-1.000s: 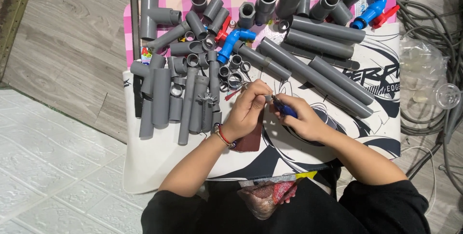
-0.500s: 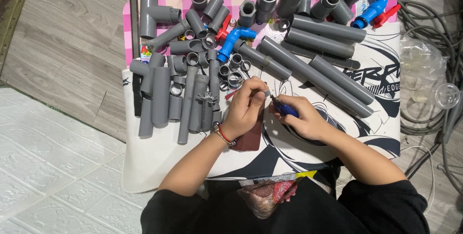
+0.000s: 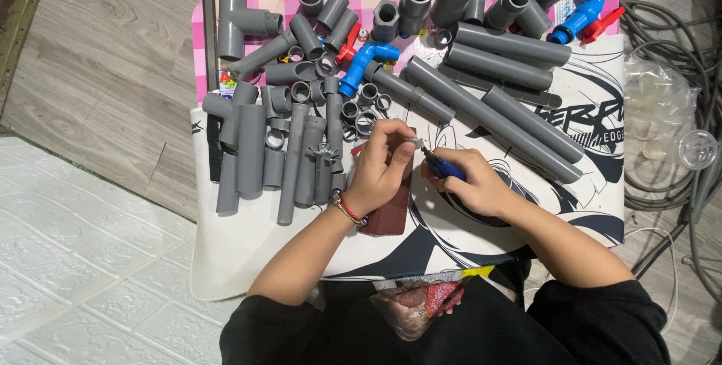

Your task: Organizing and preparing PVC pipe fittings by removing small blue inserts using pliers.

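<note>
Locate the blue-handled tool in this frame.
In the head view, the blue-handled tool sits in the right hand, just right of the left hand, near the long grey pipes.

Small pale piece [image 3: 417,141], pinched at fingertips of the left hand [image 3: 383,169], too small to identify. Blue-handled tool [image 3: 444,168] gripped in the right hand [image 3: 474,188], thin dark tip pointing to 10 o'clock, almost touching the piece. Both held above the white printed mat, at 6 o'clock from the grey pipe pile.
</note>
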